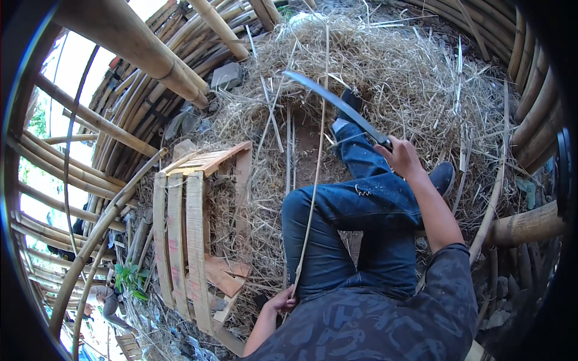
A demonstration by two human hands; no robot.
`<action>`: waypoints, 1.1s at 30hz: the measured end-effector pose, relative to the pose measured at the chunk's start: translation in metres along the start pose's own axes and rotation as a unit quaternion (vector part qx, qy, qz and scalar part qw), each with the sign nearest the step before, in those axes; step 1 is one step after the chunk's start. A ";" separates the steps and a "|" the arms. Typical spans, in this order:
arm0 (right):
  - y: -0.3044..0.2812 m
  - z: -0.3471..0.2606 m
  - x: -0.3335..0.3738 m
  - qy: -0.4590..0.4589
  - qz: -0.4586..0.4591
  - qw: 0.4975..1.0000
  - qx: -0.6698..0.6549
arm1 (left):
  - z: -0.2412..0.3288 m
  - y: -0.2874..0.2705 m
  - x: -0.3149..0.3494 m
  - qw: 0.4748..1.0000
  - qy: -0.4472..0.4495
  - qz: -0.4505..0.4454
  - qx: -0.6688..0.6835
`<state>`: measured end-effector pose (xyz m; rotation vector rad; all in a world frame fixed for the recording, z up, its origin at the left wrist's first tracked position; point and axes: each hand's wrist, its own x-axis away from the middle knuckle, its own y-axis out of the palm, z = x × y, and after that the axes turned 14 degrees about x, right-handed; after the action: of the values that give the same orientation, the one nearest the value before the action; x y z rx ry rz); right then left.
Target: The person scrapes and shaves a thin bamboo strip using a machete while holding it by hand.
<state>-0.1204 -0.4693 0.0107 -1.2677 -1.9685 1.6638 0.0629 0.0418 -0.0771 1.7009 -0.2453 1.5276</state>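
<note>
My right hand [402, 157] is wrapped round the dark handle of a long, curved machete [338, 105]. Its blade points up and to the left, over my lower leg and the shavings. Down by my left hip, my left hand [280, 302] grips the lower end of a thin bamboo strip [312, 207]. The strip runs up past my bent knee toward the far side, and the blade crosses its line; whether they touch I cannot tell. My legs in blue jeans [361, 204] are folded in front of me.
A slatted wooden crate [195, 246] stands at my left. Bamboo shavings [415, 72] are heaped ahead, with loose strips among them. Thick bamboo poles [144, 45] lean at upper left; another pole [524, 225] lies at right. Another person [107, 304] is at the far lower left.
</note>
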 end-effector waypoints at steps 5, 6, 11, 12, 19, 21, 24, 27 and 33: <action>-0.009 -0.016 0.041 0.023 -0.039 0.998 -0.052 | 0.005 0.005 0.005 1.000 -0.014 0.007 0.006; -0.003 -0.021 0.054 0.024 -0.045 0.997 -0.055 | -0.001 -0.015 -0.002 0.997 -0.019 -0.076 0.006; -0.010 -0.058 0.105 0.053 -0.067 0.988 -0.129 | -0.004 -0.010 -0.006 0.999 -0.001 0.043 0.017; -0.008 -0.060 0.110 0.057 -0.069 0.988 -0.129 | -0.003 -0.020 -0.010 1.000 0.000 0.012 0.007; -0.006 -0.057 0.123 0.104 -0.048 0.966 -0.231 | -0.007 -0.002 0.002 0.999 0.038 0.007 0.031; -0.002 -0.051 0.128 0.116 -0.040 0.960 -0.251 | -0.010 0.012 0.008 0.993 0.084 0.080 0.024; -0.005 -0.053 0.139 0.178 -0.082 0.910 -0.366 | -0.022 0.013 0.018 0.986 0.137 0.078 -0.049; 0.007 -0.058 0.165 0.242 -0.101 0.846 -0.464 | -0.029 0.011 0.020 0.982 0.155 0.082 -0.064; 0.021 -0.065 0.189 0.296 -0.101 0.825 -0.471 | -0.022 0.019 0.039 0.966 0.195 0.071 -0.156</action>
<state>-0.1764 -0.2855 -0.0491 -1.4981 -2.3804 0.0310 0.0448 0.0584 -0.0353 1.1323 -0.3828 1.7869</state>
